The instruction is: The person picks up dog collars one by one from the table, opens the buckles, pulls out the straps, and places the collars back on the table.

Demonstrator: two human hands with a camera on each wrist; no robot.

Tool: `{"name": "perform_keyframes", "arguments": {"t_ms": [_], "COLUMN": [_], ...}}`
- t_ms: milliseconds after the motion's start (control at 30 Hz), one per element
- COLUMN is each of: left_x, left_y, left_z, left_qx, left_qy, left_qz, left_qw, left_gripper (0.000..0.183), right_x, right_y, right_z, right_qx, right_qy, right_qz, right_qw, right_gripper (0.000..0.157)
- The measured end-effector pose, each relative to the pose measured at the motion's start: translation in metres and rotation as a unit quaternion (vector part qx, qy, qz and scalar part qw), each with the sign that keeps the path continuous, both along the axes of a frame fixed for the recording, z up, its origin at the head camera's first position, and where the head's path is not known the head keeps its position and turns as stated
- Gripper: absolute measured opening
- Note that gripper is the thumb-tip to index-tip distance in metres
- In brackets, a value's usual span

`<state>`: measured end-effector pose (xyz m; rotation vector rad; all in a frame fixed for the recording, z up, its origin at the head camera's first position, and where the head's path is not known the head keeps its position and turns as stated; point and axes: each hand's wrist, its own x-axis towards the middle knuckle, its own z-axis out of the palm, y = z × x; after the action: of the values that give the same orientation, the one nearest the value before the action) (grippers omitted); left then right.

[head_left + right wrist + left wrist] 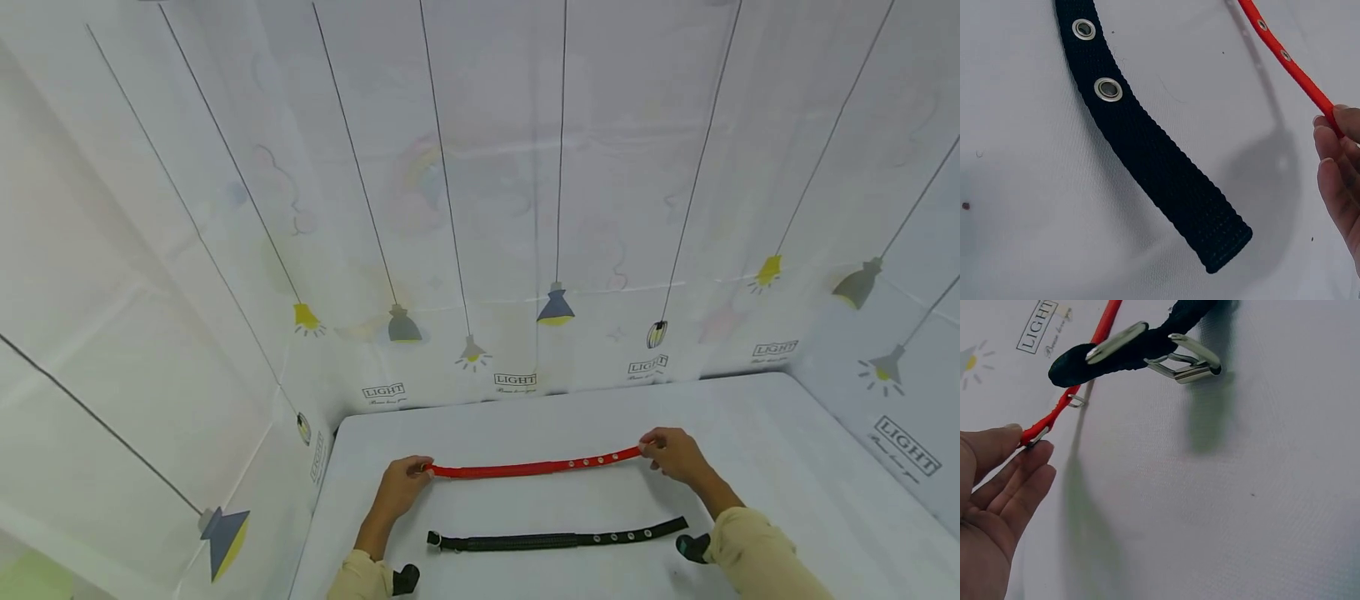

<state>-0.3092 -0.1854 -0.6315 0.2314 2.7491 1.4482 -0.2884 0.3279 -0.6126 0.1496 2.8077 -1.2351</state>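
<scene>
A red collar with metal eyelets is stretched out between both hands in the head view. My left hand pinches its buckle end between thumb and fingers; the left wrist view shows the metal buckle and a small ring there. My right hand pinches the plain tip past the eyelets, with the thumb on one face of the strap. Nearer to me, a black collar lies lengthwise, roughly parallel to the red one. Its buckle is at the left and its eyelets run toward the right end.
Both collars are over a white tabletop. White cloth walls printed with hanging lamps close in the back and sides. A black wrist-worn device is at the left cuff, and another at the right cuff.
</scene>
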Motion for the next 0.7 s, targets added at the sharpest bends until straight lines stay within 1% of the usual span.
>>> {"name": "perform_keyframes", "arguments": {"t_ms": [100,233,333,433,500,600,700], "left_x": [-0.001,0.0,-0.001,-0.002,-0.002,0.0,0.003], "left_y": [0.001,0.001,0.0,-0.002,-0.004,-0.006,-0.011], "left_z": [-0.002,-0.003,-0.004,-0.006,-0.007,-0.004,0.006], "left_qx": [0.005,0.011,0.013,0.006,-0.009,-0.036,-0.034], "left_qy": [-0.002,-0.009,-0.012,-0.015,-0.015,-0.019,-0.022], "left_qz": [0.007,0.025,0.03,0.033,0.037,0.048,0.057], "left_qw": [1.0,0.9996,0.9994,0.9993,0.9992,0.998,0.9976], "left_gripper": [0.029,0.027,0.025,0.024,0.024,0.024,0.026], "right_x": [-0.002,-0.005,-0.005,-0.004,-0.003,-0.001,0.002], "right_y": [0.003,0.007,0.008,0.007,0.006,0.006,0.011], "right_z": [-0.002,-0.007,-0.01,-0.01,-0.009,-0.007,-0.003], "right_qx": [0.009,0.02,0.023,0.024,0.026,0.033,0.043], "right_qy": [0.003,-0.008,-0.015,-0.013,-0.013,-0.012,-0.004], "right_qz": [-0.006,-0.019,-0.023,-0.019,-0.016,-0.013,-0.017], "right_qw": [1.0,1.0,0.999,0.999,0.999,0.999,0.999], "right_gripper": [0.026,0.026,0.024,0.023,0.024,0.026,0.031]}}
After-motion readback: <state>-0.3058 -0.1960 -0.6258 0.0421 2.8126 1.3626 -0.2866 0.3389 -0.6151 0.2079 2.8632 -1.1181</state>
